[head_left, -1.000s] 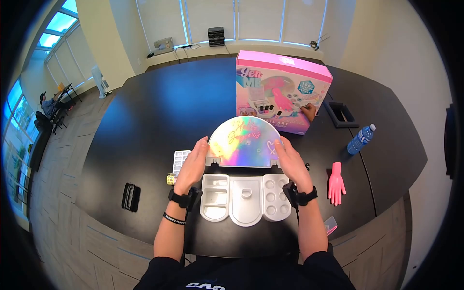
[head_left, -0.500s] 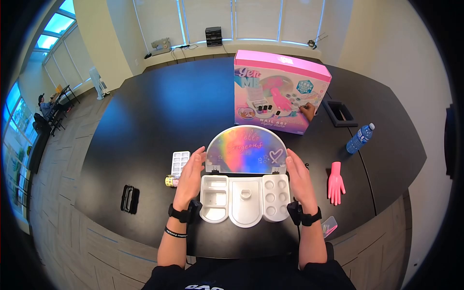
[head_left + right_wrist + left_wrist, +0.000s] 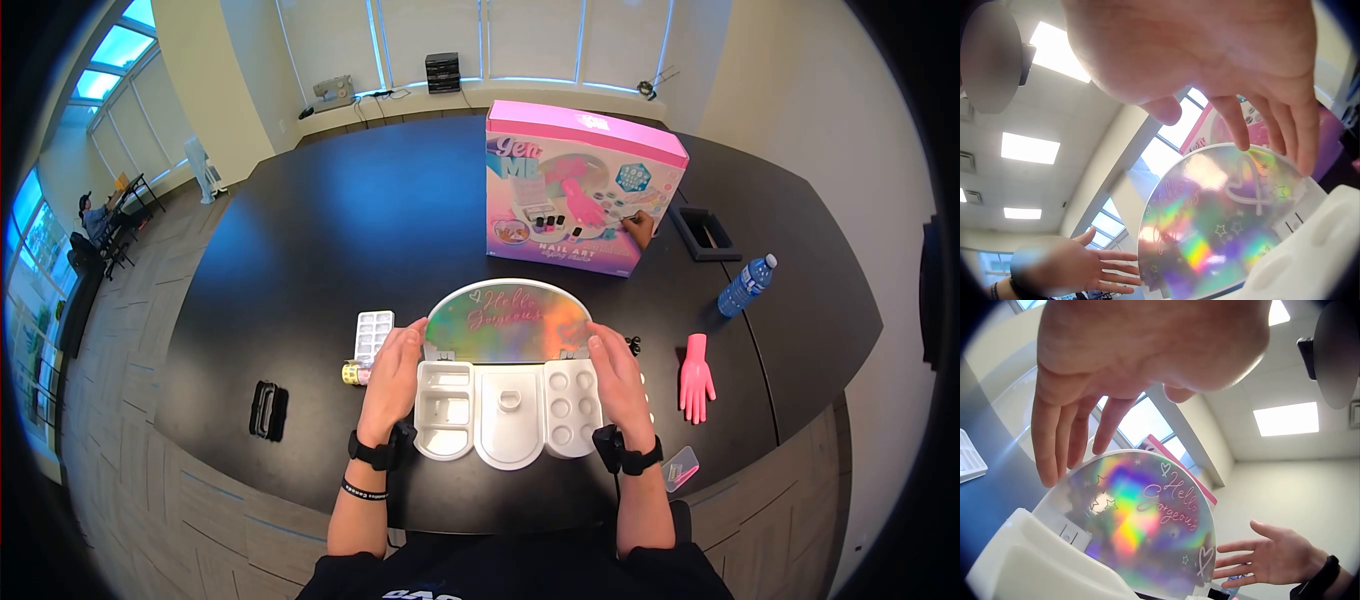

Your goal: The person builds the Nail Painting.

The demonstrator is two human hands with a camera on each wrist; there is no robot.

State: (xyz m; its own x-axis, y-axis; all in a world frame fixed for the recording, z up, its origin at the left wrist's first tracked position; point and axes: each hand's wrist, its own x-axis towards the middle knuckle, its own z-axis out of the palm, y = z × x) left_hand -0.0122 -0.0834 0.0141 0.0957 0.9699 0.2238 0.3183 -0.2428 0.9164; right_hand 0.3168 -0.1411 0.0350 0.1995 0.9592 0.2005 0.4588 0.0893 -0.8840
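A half-round holographic panel, lettered "Hello Gorgeous", stands tilted at the back edge of a white molded tray. Two small brackets at its base meet that edge. My left hand has its fingers extended along the panel's left rim; in the left wrist view, those fingertips are right at the rim. On the opposite side, my right hand is held with straight fingers beside the right rim. The right wrist view shows its fingertips at the panel's curved edge.
Behind stands a pink nail art box. To the right are a water bottle, a pink model hand and a small clear case. A white compartment tray, tape rolls and a black object lie left.
The panel has come down and toward the tray, its base now at the tray's back edge, and its tilt has changed. Both hands moved nearer my body, parted slightly, then came back to its sides.
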